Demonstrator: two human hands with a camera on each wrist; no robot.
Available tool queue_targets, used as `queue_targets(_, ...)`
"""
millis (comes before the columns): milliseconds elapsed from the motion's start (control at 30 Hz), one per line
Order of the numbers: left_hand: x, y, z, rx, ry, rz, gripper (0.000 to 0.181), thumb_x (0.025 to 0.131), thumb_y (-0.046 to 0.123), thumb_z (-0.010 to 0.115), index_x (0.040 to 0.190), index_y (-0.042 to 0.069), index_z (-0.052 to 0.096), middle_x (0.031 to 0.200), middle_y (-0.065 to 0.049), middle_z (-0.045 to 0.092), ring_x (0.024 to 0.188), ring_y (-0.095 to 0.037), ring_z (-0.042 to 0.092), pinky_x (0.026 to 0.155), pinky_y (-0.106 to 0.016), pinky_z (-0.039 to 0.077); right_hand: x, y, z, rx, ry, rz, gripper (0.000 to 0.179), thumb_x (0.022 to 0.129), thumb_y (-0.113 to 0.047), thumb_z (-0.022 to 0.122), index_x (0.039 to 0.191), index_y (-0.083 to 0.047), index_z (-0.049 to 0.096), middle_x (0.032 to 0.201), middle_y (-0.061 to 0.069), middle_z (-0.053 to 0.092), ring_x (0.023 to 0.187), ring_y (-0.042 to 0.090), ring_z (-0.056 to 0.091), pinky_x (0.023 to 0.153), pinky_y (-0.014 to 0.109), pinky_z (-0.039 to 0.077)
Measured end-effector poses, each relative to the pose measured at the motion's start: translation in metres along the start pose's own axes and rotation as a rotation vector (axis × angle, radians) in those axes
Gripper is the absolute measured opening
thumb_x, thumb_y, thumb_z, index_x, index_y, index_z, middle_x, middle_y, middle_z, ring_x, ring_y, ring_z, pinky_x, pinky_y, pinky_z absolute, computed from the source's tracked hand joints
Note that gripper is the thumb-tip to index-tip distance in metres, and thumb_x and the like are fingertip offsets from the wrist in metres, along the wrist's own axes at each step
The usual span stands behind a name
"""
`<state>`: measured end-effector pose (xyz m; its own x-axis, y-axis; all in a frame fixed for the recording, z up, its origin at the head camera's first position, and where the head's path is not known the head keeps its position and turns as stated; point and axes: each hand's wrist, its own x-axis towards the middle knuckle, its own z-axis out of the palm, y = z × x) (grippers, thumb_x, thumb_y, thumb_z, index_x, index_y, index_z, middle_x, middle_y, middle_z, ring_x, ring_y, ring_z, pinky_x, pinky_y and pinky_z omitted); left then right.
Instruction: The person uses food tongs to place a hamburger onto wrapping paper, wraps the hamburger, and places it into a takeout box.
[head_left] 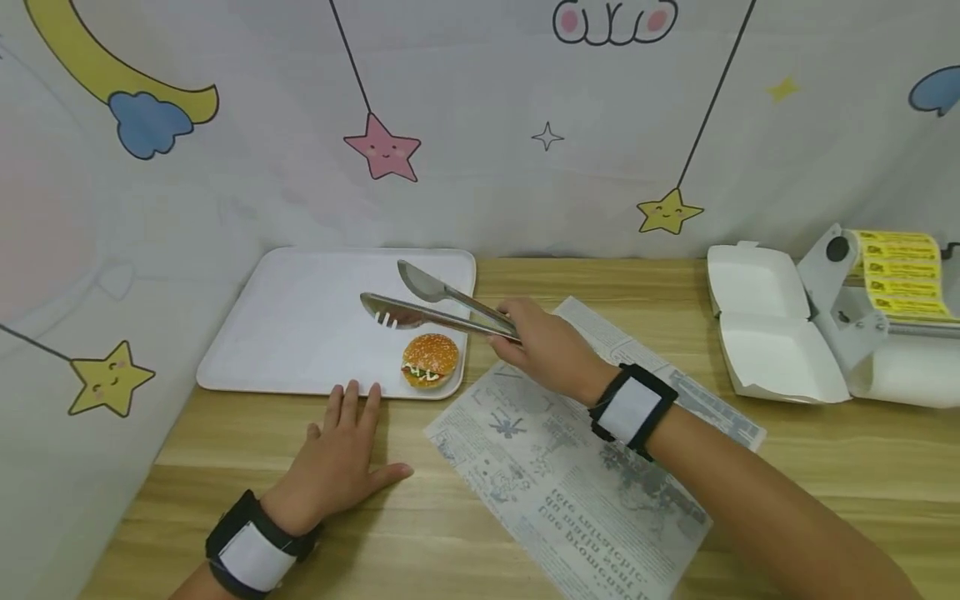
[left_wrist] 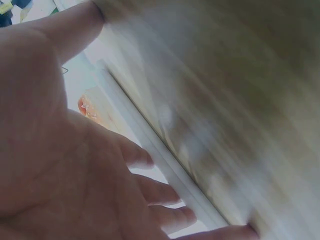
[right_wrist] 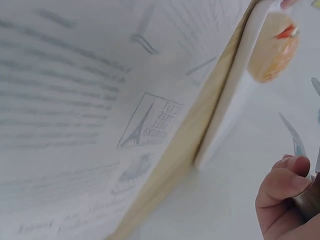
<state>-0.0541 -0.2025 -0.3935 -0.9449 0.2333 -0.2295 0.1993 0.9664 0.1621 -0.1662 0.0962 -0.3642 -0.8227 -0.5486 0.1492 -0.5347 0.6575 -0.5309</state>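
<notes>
My right hand (head_left: 551, 346) grips a pair of metal tongs (head_left: 450, 315) near the handle end. The tongs' two arms are spread apart over the right side of a white tray (head_left: 300, 325), with nothing between them. A burger (head_left: 430, 361) with a sesame bun sits in the tray's near right corner, just below the tong tips in the head view. My left hand (head_left: 337, 462) lies with straight, spread fingers at the tray's near edge, its fingertips touching the rim. In the right wrist view the burger (right_wrist: 275, 47) and part of the tongs (right_wrist: 295, 137) show.
A printed newspaper-style sheet (head_left: 525, 467) lies on the wooden table under my right forearm. At the right stands an open white takeaway box (head_left: 783, 358), beside a label dispenser (head_left: 840, 292) with a roll of yellow labels (head_left: 900, 271). A patterned cloth hangs behind the table.
</notes>
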Motion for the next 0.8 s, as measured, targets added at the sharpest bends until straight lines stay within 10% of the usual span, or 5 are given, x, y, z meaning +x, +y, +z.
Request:
queue_targets(333, -0.001, -0.001, 0.003, 0.026, 0.013, 0.003, 0.115, 0.089, 0.063, 0.076, 0.161, -0.011, 0.027, 0.163, -0.045, 0.023, 0.151, -0.064, 0.021, 0.097, -0.084, 0.042, -0.060, 0.003, -0.016, -0.199, 0.009, -0.076, 0.051, 0.105, -0.036, 0.068, 0.140, -0.002, 0.054, 0.124, 0.011, 0.066, 0.079, 0.011, 0.061, 0.064, 0.028, 0.055)
queue_targets(800, -0.001, -0.003, 0.005, 0.024, 0.019, 0.006, 0.114, 0.089, 0.064, 0.076, 0.162, -0.009, 0.027, 0.163, -0.044, 0.023, 0.151, -0.064, 0.021, 0.097, -0.084, 0.042, -0.061, 0.015, -0.006, -0.170, -0.003, -0.057, 0.048, 0.106, -0.032, 0.065, 0.139, 0.001, 0.055, 0.123, 0.013, 0.066, 0.084, 0.014, 0.064, 0.069, 0.034, 0.058)
